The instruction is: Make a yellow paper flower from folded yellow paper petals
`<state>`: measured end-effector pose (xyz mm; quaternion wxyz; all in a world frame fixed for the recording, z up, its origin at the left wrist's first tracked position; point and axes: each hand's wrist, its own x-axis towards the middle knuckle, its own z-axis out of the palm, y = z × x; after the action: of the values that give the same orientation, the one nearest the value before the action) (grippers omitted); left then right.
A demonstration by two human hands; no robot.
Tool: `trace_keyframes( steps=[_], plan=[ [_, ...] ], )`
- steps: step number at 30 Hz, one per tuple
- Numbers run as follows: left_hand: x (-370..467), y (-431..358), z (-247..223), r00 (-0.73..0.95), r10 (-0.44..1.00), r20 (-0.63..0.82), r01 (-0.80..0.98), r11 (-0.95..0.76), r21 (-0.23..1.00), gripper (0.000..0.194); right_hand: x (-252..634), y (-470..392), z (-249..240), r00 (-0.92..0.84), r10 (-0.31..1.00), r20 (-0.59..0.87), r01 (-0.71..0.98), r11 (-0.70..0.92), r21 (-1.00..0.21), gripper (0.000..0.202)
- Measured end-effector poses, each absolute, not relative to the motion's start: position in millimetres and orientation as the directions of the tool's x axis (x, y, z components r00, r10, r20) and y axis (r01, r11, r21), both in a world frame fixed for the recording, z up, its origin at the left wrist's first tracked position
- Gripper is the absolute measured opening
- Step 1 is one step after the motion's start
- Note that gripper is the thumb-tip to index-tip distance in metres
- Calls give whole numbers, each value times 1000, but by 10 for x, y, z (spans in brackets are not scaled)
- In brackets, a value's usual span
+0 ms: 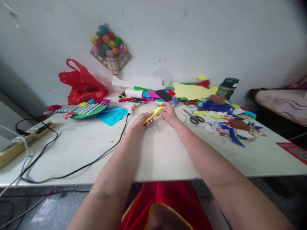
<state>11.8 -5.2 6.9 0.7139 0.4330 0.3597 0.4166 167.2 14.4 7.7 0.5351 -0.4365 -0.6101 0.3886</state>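
A strip of yellow paper [157,111] is stretched slantwise between my two hands, a little above the middle of the table. My left hand [142,121] grips its lower left end, with the fingers curled around it. At the upper right end, my right hand [168,113] pinches the same strip. A thin stick shows beside the fingers, though I cannot tell whether it is held. To the right of my right hand lies a pair of black-handled scissors [195,119]. A hot glue gun [130,109] with a black cord lies left of my hands.
Coloured paper scraps [232,118] are heaped at the right, near a dark green bottle [227,87]. Behind my hands lie a phone [164,95] and a pale yellow sheet [192,91]. A red plastic bag [83,84], blue paper [112,115] and a power strip [26,137] are leftward.
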Motion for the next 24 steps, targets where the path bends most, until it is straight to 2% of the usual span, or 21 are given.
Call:
trace_keyframes(
  steps=[7,13,18,24],
  plan=[
    [122,-27,34,393,911,-123,-269,242,932,16,1668,142,63,-36,952,304,97,306,-947,29],
    [98,-32,11,379,924,-49,-271,161,949,22,1701,113,73,-131,942,308,-41,306,-951,34],
    [95,-42,-3,344,939,-9,-242,99,965,28,1703,106,103,-91,977,193,-169,176,-970,31],
    [104,-47,-18,350,933,87,-188,-21,982,36,1748,114,106,-214,977,-17,-68,-32,-997,39]
  ],
)
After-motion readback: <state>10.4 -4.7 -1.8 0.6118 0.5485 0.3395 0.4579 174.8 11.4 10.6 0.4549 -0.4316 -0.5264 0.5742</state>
